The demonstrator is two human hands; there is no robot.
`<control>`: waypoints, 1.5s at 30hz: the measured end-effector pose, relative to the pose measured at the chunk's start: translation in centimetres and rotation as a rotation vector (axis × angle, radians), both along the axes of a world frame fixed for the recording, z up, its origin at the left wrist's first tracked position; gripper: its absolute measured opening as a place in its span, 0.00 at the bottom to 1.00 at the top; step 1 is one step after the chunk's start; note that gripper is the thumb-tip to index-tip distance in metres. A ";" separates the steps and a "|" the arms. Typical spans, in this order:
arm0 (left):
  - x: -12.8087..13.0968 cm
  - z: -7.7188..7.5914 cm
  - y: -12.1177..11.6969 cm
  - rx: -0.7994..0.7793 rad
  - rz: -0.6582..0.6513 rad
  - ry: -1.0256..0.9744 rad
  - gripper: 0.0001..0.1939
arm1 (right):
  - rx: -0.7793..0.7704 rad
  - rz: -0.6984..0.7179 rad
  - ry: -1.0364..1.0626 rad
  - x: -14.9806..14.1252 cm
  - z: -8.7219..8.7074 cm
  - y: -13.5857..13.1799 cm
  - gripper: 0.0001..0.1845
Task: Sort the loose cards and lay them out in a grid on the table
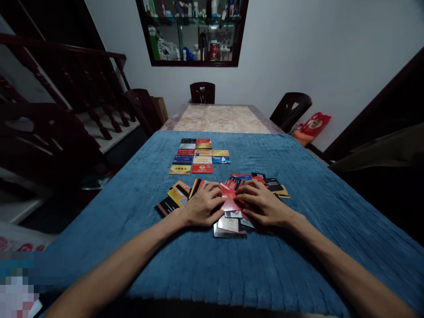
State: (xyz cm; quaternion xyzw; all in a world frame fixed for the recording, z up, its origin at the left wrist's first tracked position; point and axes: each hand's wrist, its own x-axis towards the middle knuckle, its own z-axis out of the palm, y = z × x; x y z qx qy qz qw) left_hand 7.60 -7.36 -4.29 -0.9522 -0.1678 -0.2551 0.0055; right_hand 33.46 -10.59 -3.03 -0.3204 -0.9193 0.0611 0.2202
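Note:
Both of my hands rest over a loose pile of plastic cards on a blue cloth. My left hand (204, 204) lies on the left part of the pile, its fingers bent and its thumb apart from them. Opposite it, my right hand (263, 204) has its fingers spread over the right part. A red card (232, 202) shows between the fingertips of both hands. Yellow and black cards (179, 194) stick out beside my left hand. A pale card (228, 224) lies nearer to me, and a black card (272, 184) lies beyond my right hand. My palms hide part of the pile.
Beyond the pile, several cards lie face up in neat rows, among them a red card (202, 168) and a gold card (179, 169). The blue cloth (132, 238) covers the near table; a patterned tabletop (218, 117) shows behind. Chairs (202, 92) stand around it.

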 end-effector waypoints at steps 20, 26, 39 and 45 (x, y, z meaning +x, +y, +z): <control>-0.1 0.2 0.6 0.210 -0.138 -0.023 0.08 | 0.061 0.020 0.048 0.1 -0.3 0.0 0.14; 0.2 0.2 0.8 0.292 -0.112 -0.106 0.08 | 0.130 -0.003 0.085 0.3 -0.5 0.2 0.13; 0.1 -0.3 1.9 0.088 0.006 -0.269 0.12 | 0.228 -0.116 0.213 -0.3 -2.1 1.4 0.07; 0.0 -0.5 2.1 0.017 0.004 -0.304 0.12 | 0.217 -0.161 0.274 -0.7 -2.1 1.4 0.07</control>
